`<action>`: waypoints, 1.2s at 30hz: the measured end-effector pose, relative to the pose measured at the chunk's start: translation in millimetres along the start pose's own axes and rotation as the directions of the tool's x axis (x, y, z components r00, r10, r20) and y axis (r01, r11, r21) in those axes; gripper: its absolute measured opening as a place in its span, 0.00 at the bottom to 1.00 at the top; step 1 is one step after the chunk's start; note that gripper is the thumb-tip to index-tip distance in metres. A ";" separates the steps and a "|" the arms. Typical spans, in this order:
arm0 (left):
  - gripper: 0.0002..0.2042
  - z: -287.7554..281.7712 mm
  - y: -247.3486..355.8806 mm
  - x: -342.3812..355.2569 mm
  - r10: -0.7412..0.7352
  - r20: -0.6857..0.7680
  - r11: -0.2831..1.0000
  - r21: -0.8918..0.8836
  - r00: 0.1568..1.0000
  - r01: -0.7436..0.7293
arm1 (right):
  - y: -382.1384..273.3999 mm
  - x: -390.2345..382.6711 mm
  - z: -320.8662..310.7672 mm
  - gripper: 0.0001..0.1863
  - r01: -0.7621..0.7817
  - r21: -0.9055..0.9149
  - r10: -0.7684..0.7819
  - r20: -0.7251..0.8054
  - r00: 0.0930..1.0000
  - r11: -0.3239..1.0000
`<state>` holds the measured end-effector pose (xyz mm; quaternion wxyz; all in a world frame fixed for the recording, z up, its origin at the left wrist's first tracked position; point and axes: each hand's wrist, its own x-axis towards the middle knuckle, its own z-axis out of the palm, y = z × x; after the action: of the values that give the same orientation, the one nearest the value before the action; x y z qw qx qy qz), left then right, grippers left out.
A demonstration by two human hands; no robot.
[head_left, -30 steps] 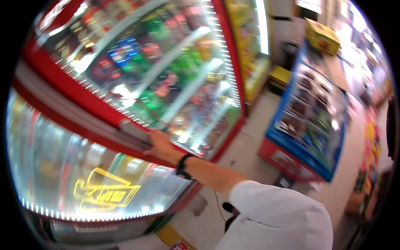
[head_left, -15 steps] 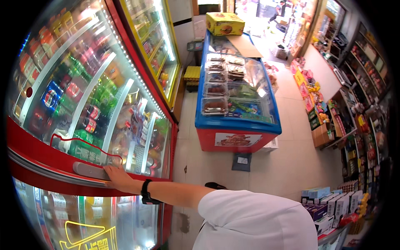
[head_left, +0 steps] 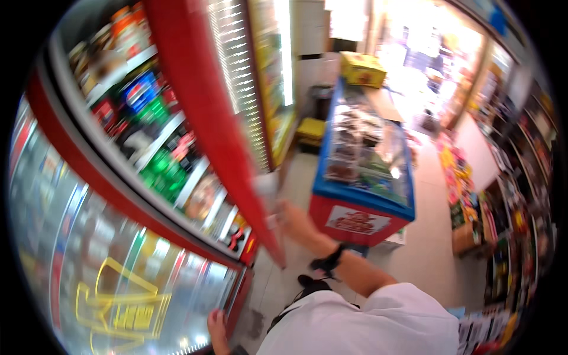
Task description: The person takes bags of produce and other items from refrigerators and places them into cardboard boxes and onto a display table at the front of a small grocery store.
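Door (head_left: 207, 124), likely heavy, stiff, best held by pale handle (head_left: 265, 184). Right hand (head_left: 296, 223) near it, left hand (head_left: 218, 324) lower: fingers clamped or apart, too blurry to tell.

Bright overall, washed out nearly to white at the doorway (head_left: 423, 53), upper right. Lit too by a white tube light (head_left: 286, 53) and strings of small lamps (head_left: 239, 71), smeared into dashes. Blurred heavily along the red door (head_left: 204, 118) and the right grip (head_left: 293, 222). Glinting on the glass freezer top (head_left: 395, 171). Dimmer at the right-hand shelves (head_left: 532, 177). Bowed toward the rim, with black corners, and soft throughout.
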<state>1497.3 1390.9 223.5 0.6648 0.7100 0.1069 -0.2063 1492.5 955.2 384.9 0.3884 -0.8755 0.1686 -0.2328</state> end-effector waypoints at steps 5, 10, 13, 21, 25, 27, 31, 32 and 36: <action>0.12 -2.7 55.6 -8.1 0.066 0.048 0.988 0.135 0.997 -0.072 | 19.3 -32.7 -33.1 0.12 -0.037 -0.073 0.023 -0.184 0.983 0.997; 0.14 7.5 70.7 -19.1 0.157 0.170 0.983 0.066 0.973 -0.171 | 48.2 -55.3 -81.1 0.14 -0.244 -0.314 0.155 -0.283 0.947 0.918; 0.14 13.9 80.3 -20.9 0.125 0.189 0.987 0.072 0.974 -0.141 | 30.9 -77.4 -100.8 0.17 -0.091 -0.597 0.332 0.308 0.891 0.797; 0.11 54.3 187.8 13.3 0.465 0.208 0.851 0.164 0.861 -0.499 | -103.5 66.1 29.8 0.16 0.094 0.280 -0.230 0.504 0.833 0.955; 0.15 105.0 286.1 38.0 0.633 0.122 0.771 -0.004 0.764 -0.637 | -179.4 218.5 73.6 0.25 0.289 0.601 -0.485 0.191 0.853 0.745; 0.23 122.6 323.7 59.5 0.662 0.037 0.746 -0.127 0.749 -0.653 | -207.7 287.8 99.1 0.28 0.409 0.574 -0.478 -0.035 0.878 0.709; 0.31 163.9 390.6 120.2 0.695 -0.225 0.714 0.104 0.683 -0.692 | -216.9 404.3 142.2 0.33 0.375 0.431 -0.498 0.217 0.840 0.821; 0.33 173.2 404.9 133.6 0.713 -0.276 0.695 0.156 0.645 -0.702 | -214.0 418.7 153.8 0.34 0.361 0.345 -0.471 0.324 0.821 0.866; 0.35 190.7 456.7 178.0 0.482 -0.450 0.785 -0.158 0.752 -0.598 | -212.8 447.3 159.8 0.43 0.599 0.303 -0.668 0.425 0.611 0.741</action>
<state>1821.9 1138.0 551.1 0.7586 0.6297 0.0525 0.1590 1976.4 974.9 575.8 0.3666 -0.8793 -0.2765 -0.1262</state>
